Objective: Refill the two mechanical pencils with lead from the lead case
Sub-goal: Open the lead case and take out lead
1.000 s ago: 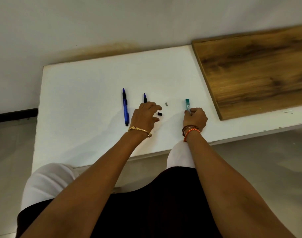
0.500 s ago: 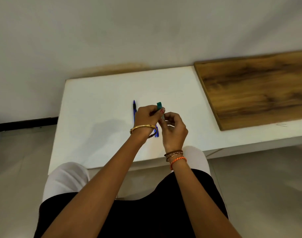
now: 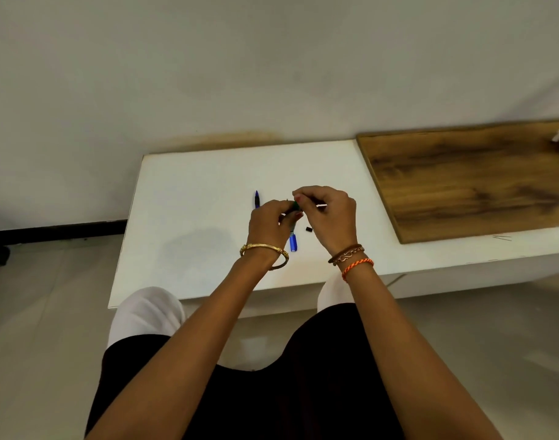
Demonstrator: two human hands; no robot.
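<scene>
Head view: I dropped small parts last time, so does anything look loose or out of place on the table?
One small black part lies loose on the white table, beside the hands and apart from both pencils; it could roll away. Nothing looks spilled or damaged.

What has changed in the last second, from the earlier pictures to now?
The right hand lifted the green lead case from the table toward the left hand, which picked up a blue pencil. Both hands meet at the case. The other pencil and the black cap stayed.
</scene>
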